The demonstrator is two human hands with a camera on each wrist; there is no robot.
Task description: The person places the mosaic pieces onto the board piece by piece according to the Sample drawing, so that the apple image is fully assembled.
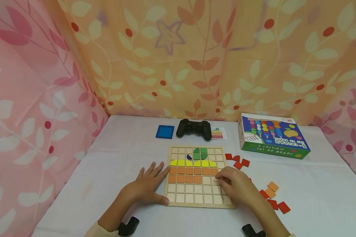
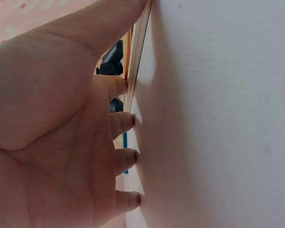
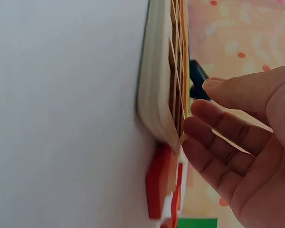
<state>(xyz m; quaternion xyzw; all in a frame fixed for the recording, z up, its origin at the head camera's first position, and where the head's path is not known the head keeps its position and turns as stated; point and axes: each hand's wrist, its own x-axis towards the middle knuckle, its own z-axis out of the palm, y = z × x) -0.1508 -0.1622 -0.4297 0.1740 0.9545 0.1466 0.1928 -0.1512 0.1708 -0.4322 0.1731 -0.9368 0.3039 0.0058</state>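
Observation:
A wooden grid board lies on the table, its upper rows holding green, yellow and orange tiles and one dark blue piece. My left hand rests on the table with spread fingers, thumb and forefinger at the board's left edge; the left wrist view shows the palm beside that edge. Over the board's right side hovers my right hand, fingers loosely bent. From the right wrist, thumb and fingers stand slightly apart with no tile visible between them.
Loose red tiles and orange tiles lie right of the board. Behind it are a blue square tray, a black game controller and a pattern card. A bead-set box stands at the back right.

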